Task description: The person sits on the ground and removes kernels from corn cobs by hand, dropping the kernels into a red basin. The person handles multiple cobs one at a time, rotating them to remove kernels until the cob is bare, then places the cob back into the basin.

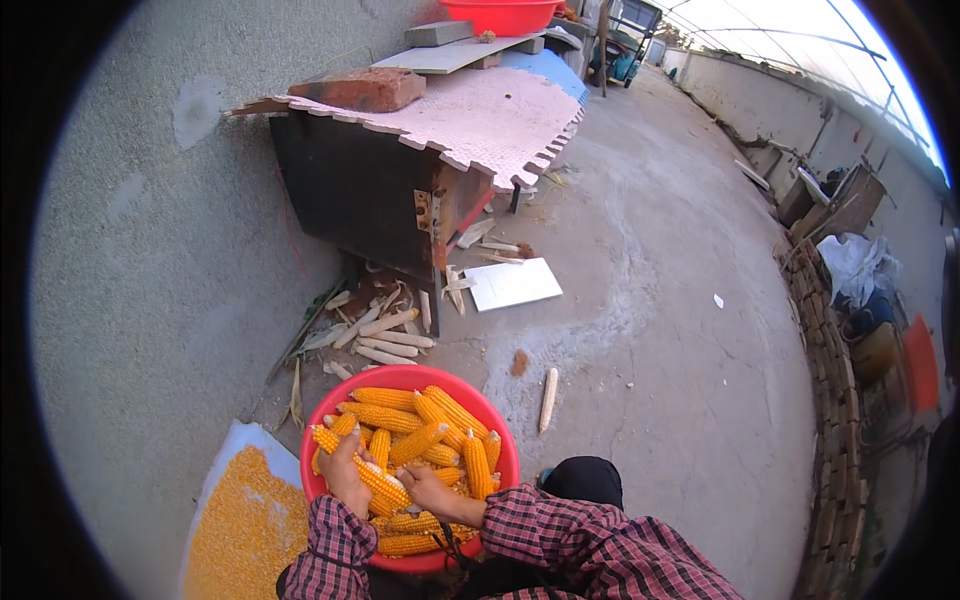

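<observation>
My left hand [346, 474] is closed around a yellow corn cob [381, 487], which tilts from upper left to lower right above a red plastic basin [512, 442]. Part of that cob shows pale where kernels are off. My right hand [429, 489] touches the cob's lower right part; its fingertips are partly hidden, so its hold is unclear. Several whole ears of yellow corn [420, 442] fill the basin, with loose kernels among them. Left of the basin, a heap of loose corn kernels [244, 525] lies on a white sheet [238, 439].
Bare corn cobs [390, 346] and husks lie beneath a dark cabinet [352, 195] covered by a pink foam mat [487, 112]. One stripped cob [549, 400] and a white board [514, 285] rest on the concrete floor. Stacked bricks [832, 397] line the right side.
</observation>
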`<state>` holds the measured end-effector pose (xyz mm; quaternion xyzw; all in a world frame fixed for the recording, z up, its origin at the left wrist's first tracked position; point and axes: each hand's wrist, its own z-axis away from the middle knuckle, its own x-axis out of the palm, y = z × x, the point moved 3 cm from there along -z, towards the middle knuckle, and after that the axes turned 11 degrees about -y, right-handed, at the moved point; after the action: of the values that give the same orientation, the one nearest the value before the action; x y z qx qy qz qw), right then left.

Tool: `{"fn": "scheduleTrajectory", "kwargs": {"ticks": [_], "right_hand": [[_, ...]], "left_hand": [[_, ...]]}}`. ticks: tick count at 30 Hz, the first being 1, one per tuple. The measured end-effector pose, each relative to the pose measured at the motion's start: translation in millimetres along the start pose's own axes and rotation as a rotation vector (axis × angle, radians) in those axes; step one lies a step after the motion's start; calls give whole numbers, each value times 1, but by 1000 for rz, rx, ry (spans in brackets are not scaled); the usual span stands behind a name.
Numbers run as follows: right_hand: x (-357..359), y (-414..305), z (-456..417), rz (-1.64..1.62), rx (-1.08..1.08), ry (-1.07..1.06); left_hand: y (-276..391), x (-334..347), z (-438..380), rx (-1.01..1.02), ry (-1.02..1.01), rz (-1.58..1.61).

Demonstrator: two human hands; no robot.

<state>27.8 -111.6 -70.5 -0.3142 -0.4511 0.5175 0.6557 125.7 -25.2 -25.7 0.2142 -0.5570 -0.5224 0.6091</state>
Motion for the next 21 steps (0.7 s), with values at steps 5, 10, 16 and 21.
{"fn": "scheduleTrajectory", "kwargs": {"ticks": [5,10,16,21], "right_hand": [[2,1,-1,-63,-146,-96],[-2,4,-7,-36,-10,-152],[-4,10,-12,-98,65,-68],[-5,4,-18,278,-202,-60]], "left_hand": [[7,-16,-10,-68,32,185],[9,-12,-7,-53,38,127],[8,-1,1,-62,-21,124],[-2,-6,0,-55,-47,59]]}}
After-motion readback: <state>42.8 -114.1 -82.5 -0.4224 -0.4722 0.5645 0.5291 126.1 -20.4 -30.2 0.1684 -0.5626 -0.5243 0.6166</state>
